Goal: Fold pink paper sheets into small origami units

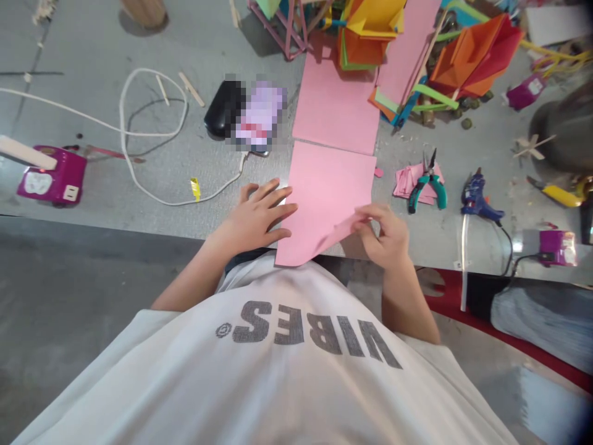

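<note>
Head view: at the far left of the grey table [152, 154], a purple socket box [55, 185] sits near the front edge, a white plug-like piece [28, 152] reaching over it. A white cable [123, 117] loops to its right, with two thin sticks [191, 89] by the loop and a small yellow strip [195, 189] just inside the cable's lower curve. Farther right lie a black rounded object [221, 108] and, beside it, a purple item [262, 111] blurred by pixels. The left hand [259, 216] is open, palm down and fingers spread, its fingertips on the left edge of the pink sheet [324, 185]. That sheet lies at the front of the table in the middle, its near end reaching past the table edge; another pink sheet [338, 111] lies just beyond it, with folded yellow and orange paper [370, 31] at its far end. The right hand [384, 235] is closed in a pinch on the near right corner, which is lifted and curled up. To the right, teal-handled pliers [427, 188] rest on a pile of small pink pieces [410, 180], then comes a blue glue gun [479, 196], and lastly a second purple box [558, 247] near the front edge.
</note>
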Motion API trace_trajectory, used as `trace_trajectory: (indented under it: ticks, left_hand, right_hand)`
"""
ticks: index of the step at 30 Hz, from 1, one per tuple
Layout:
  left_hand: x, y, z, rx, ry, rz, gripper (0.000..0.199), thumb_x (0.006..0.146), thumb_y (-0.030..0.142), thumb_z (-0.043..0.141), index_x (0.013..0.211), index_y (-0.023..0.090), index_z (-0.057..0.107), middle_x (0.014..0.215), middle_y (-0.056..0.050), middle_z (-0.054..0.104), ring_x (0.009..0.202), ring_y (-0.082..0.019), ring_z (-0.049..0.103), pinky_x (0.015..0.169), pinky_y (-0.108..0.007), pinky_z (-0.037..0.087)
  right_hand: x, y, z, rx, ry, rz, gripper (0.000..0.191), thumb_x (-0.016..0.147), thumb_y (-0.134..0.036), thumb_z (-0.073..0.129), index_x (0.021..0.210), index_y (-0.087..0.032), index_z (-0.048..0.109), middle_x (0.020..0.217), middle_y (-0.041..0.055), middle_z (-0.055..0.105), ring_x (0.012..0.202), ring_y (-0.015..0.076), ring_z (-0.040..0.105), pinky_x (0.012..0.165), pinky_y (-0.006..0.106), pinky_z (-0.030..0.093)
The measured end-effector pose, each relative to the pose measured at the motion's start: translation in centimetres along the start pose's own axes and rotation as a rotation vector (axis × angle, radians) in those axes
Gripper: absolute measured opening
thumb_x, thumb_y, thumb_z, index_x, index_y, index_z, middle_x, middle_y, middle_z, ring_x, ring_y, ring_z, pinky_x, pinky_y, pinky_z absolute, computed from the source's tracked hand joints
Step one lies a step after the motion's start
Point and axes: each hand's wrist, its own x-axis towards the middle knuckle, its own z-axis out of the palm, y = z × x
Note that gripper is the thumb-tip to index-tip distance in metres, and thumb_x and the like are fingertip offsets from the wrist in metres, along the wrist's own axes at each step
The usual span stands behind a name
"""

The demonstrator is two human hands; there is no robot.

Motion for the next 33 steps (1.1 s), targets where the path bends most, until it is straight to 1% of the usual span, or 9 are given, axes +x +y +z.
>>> trace_trajectory:
  ticks: [2, 4, 7, 10, 14, 19, 22, 26, 33]
  left_hand:
    - [0.0, 0.2, 0.1, -0.001, 0.021, -0.021, 0.06, 0.107, 0.06, 0.08, 0.162, 0.035, 0.072, 0.186, -0.011, 0.057, 0.18, -0.048, 0.036, 0.141, -0.072, 0.029]
    - [0.0, 0.4, 0.0, -0.003, 0.042, -0.053, 0.065, 0.106, 0.062, 0.08, 0.163, 0.034, 0.069, 0.186, -0.012, 0.056, 0.18, -0.049, 0.036, 0.141, -0.073, 0.028]
    - [0.2, 0.5, -0.1, -0.02, 0.039, -0.081, 0.062, 0.106, 0.059, 0.078, 0.161, 0.03, 0.066, 0.184, -0.013, 0.059, 0.179, -0.046, 0.04, 0.14, -0.07, 0.03]
    - [0.2, 0.7, -0.3, -0.029, 0.036, -0.081, 0.06, 0.105, 0.05, 0.076, 0.159, 0.027, 0.062, 0.184, -0.014, 0.059, 0.177, -0.043, 0.043, 0.139, -0.067, 0.032]
    - [0.2, 0.8, -0.3, -0.004, 0.068, -0.058, 0.065, 0.104, 0.045, 0.074, 0.164, 0.026, 0.058, 0.182, -0.017, 0.059, 0.175, -0.042, 0.044, 0.137, -0.064, 0.034]
    - [0.1, 0.5, -0.2, 0.044, 0.078, -0.025, 0.06, 0.104, 0.049, 0.076, 0.159, 0.029, 0.068, 0.177, -0.02, 0.06, 0.164, -0.045, 0.052, 0.128, -0.065, 0.038]
    - [0.1, 0.3, -0.2, 0.05, 0.076, -0.013, 0.06, 0.103, 0.048, 0.078, 0.159, 0.028, 0.069, 0.177, -0.021, 0.058, 0.161, -0.045, 0.052, 0.127, -0.066, 0.038]
    - [0.1, 0.3, -0.3, 0.039, 0.067, -0.015, 0.062, 0.101, 0.046, 0.08, 0.159, 0.028, 0.069, 0.177, -0.022, 0.057, 0.162, -0.046, 0.051, 0.128, -0.067, 0.036]
    - [0.1, 0.3, -0.4, 0.041, 0.046, -0.018, 0.065, 0.1, 0.047, 0.08, 0.161, 0.029, 0.068, 0.182, -0.021, 0.056, 0.165, -0.046, 0.048, 0.128, -0.067, 0.036]
  right_hand:
    - [2.6, -0.3, 1.2, -0.019, -0.076, 0.001, 0.041, 0.103, -0.037, 0.075, 0.144, -0.034, 0.076, 0.106, 0.006, 0.086, 0.101, 0.033, 0.084, 0.107, 0.058, 0.066]
    - [5.4, -0.3, 2.5, -0.008, -0.213, -0.004, 0.052, 0.103, -0.032, 0.072, 0.155, -0.031, 0.069, 0.108, 0.0051, 0.084, 0.099, 0.0305, 0.081, 0.105, 0.053, 0.064]
    - [9.0, -0.2, 4.5, -0.077, -0.348, 0.005, 0.057, 0.099, -0.026, 0.074, 0.155, -0.029, 0.066, 0.102, 0.0027, 0.083, 0.094, 0.0282, 0.078, 0.098, 0.045, 0.062]
    - [11.0, -0.1, 6.5, -0.172, -0.408, 0.035, 0.048, 0.098, -0.023, 0.077, 0.146, -0.028, 0.069, 0.104, 0.0049, 0.084, 0.098, 0.0313, 0.079, 0.095, 0.044, 0.06]
    - [11.6, -0.5, 8.1, -0.258, -0.421, 0.033, 0.031, 0.102, -0.024, 0.072, 0.132, -0.025, 0.073, 0.118, 0.0115, 0.087, 0.111, 0.0368, 0.081, 0.1, 0.05, 0.058]
    - [11.7, -1.6, 8.7, -0.362, -0.397, 0.066, 0.02, 0.105, -0.026, 0.065, 0.123, -0.024, 0.073, 0.132, 0.0163, 0.086, 0.124, 0.0407, 0.076, 0.108, 0.057, 0.053]
    - [11.9, -2.1, 8.8, -0.396, -0.41, 0.083, 0.018, 0.105, -0.028, 0.065, 0.12, -0.025, 0.074, 0.133, 0.0162, 0.085, 0.127, 0.0422, 0.073, 0.112, 0.059, 0.048]
    - [12.4, -2.5, 8.9, -0.377, -0.417, 0.098, 0.017, 0.104, -0.026, 0.068, 0.12, -0.026, 0.073, 0.131, 0.0144, 0.086, 0.127, 0.0411, 0.074, 0.113, 0.058, 0.045]
    - [13.3, -2.6, 9.1, -0.359, -0.417, 0.129, 0.019, 0.101, -0.023, 0.078, 0.119, -0.026, 0.073, 0.129, 0.0107, 0.086, 0.126, 0.0383, 0.075, 0.113, 0.056, 0.045]
